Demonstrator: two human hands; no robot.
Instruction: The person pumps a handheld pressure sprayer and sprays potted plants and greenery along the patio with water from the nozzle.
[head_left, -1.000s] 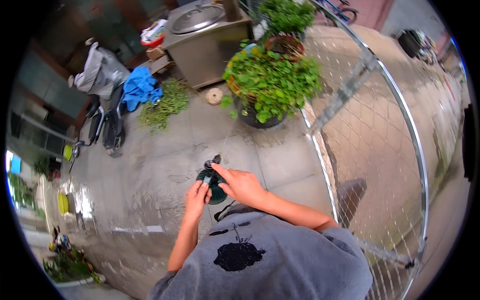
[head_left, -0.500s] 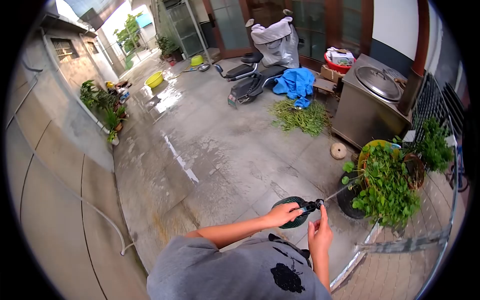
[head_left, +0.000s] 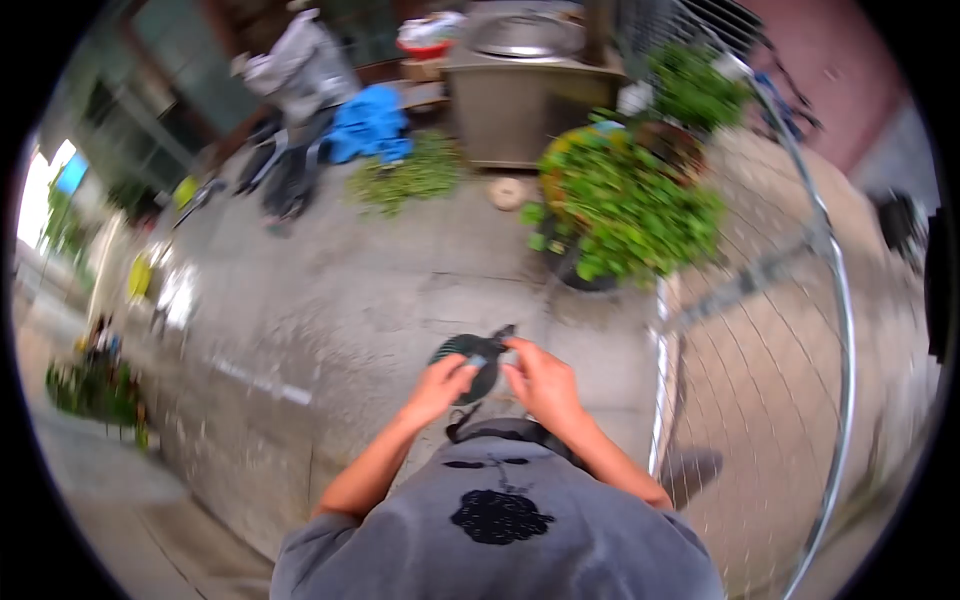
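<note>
In front of my waist is a spray bottle [head_left: 480, 388], seen from above, with a round dark green striped body and a black head. My left hand [head_left: 438, 388] is closed around the handle at its top. The fingers of my right hand [head_left: 545, 382] are bent in at the black nozzle [head_left: 504, 332], thumb and forefinger close together on it. Motion blur hides the exact finger contact. No jet of water can be made out now. Beyond the bottle stands a pot of leafy green plants [head_left: 630, 205].
A wire mesh fence panel [head_left: 770, 330] runs along my right. Farther off are a steel stove [head_left: 520, 110], a round stone-like disc [head_left: 507, 194], cut green stalks [head_left: 405, 175], a blue cloth [head_left: 368, 125] and a covered scooter [head_left: 300, 75]. The concrete floor [head_left: 330, 290] has wet patches.
My view has swung right, so the plants and fence stand more centrally. The thin jet from the nozzle toward the plants no longer shows. Both hands stay on the spray bottle.
</note>
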